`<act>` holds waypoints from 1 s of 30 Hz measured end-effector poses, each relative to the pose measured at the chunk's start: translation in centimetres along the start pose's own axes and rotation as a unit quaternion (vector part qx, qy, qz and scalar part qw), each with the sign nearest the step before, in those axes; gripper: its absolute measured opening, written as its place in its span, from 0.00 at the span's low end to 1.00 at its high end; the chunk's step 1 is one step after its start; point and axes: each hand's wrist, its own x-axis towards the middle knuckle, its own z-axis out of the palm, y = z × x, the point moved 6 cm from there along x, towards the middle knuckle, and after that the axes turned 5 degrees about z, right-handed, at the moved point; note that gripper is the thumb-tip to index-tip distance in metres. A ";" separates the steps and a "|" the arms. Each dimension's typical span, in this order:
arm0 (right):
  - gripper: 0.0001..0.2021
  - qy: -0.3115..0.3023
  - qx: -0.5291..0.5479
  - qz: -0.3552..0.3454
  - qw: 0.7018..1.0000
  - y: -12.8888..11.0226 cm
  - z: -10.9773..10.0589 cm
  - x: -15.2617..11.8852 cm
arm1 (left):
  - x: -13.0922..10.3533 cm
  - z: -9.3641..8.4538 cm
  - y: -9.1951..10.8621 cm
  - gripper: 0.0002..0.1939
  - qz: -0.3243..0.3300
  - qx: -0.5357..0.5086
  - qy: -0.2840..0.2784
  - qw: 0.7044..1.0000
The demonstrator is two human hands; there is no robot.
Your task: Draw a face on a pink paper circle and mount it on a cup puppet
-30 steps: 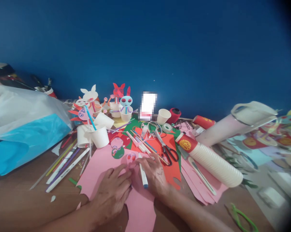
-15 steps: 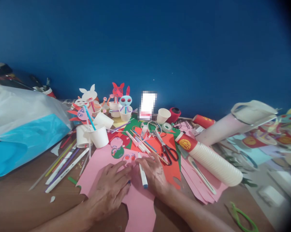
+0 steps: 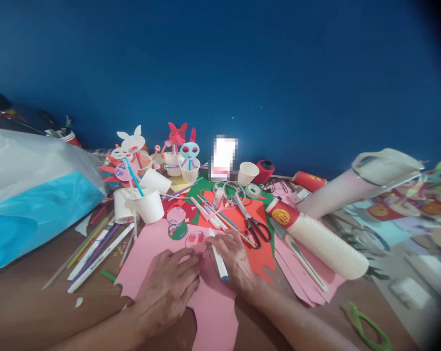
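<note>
A pink paper face (image 3: 196, 237) with two red eyes and purple lashes lies on a large pink paper sheet (image 3: 215, 312) with cut-out edges. My left hand (image 3: 174, 278) rests on the sheet, fingers stretched out and their tips at the face's lower edge. From the right, my right hand (image 3: 233, 256) has its fingers closed around a white marker (image 3: 219, 257) with a blue end. That marker slants across the hand, its blue end toward me. The right fingertips are beside the face; their contact with it is partly hidden. Just beyond are a green paper disc (image 3: 177, 231) and a pink one (image 3: 176, 215).
Scissors (image 3: 255, 224) and pencils lie on red paper (image 3: 255, 209). Stacked paper cups (image 3: 326, 248) rest on pink sheets at right. White cups (image 3: 150, 204) and several paper figures stand back left. A plastic bag (image 3: 41, 195) is far left, green scissors (image 3: 370, 331) front right.
The marker has tilted a little, its blue end shifting right and slightly up. Both hands stay beside the pink face, with only small movements.
</note>
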 end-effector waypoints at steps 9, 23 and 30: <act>0.07 0.084 0.110 0.112 0.984 1.7 -0.8 0.1 | 0.0 0.0 -0.1 0.12 -0.005 -0.008 -0.005 1.000; 0.07 0.091 0.006 0.082 0.992 1.2 -0.4 0.2 | 0.2 -0.2 0.1 0.11 0.000 0.004 0.004 1.000; 0.06 0.090 0.007 0.070 0.993 1.1 -0.2 0.1 | -0.1 0.2 -0.1 0.12 -0.005 -0.004 0.002 1.000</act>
